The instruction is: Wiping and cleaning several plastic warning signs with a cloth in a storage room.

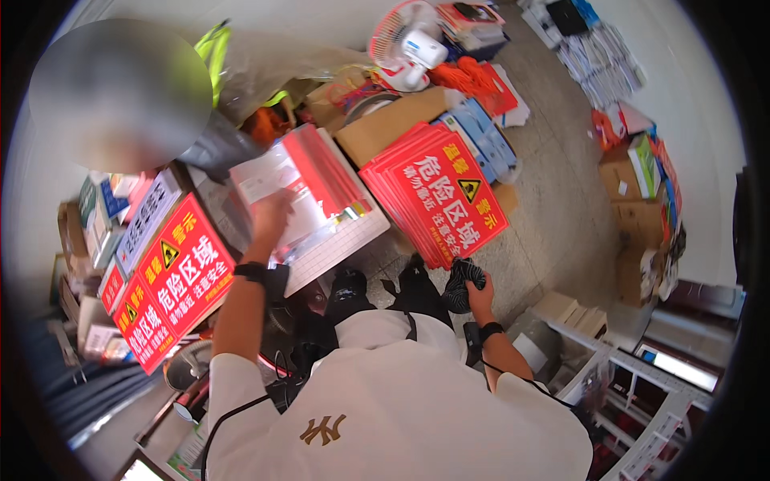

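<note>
My left hand (274, 215), blurred, is over white papers and clear plastic sleeves (304, 225) on a small white grid-topped table (340, 255). Its fingers are too smeared to tell whether they grip anything. Beside it lies a pile of red-edged folders (322, 165). My right hand (480, 297) is closed on a bunched black patterned cloth (462, 285), low by my right leg. Just beyond that cloth is a stack of red warning signs (436, 192) with yellow and white writing.
More red signs (186, 282) stand at left. Behind the sign stack are a cardboard box (397, 123), blue boxes (481, 141) and a fan (415, 48). Cartons (637, 222) and paper bundles (604, 66) line the right wall. Another person's grey sleeve (222, 147) is at upper left.
</note>
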